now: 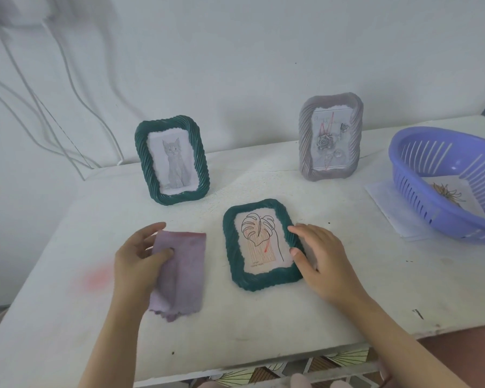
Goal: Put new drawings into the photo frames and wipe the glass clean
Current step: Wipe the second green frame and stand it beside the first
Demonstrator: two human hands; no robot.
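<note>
A green rope-edged photo frame (230,264) lies flat on the white table (347,289), holding a leaf line drawing with a red mark on its glass. My right hand (319,259) rests on the frame's right edge, thumb against the rim. Left of it, my left hand (136,254) pinches a lilac cloth (182,273) that lies on the table. Behind them a second green frame (171,163) with a cat drawing stands upright. At the back right stands a grey frame (331,138) with a rose drawing and red scribbles.
A purple plastic basket (420,191) sits at the right on a white sheet (384,203), with a drawing visible inside. White cables (39,107) hang down the wall at the left. A pink smear (98,278) marks the table near its left side.
</note>
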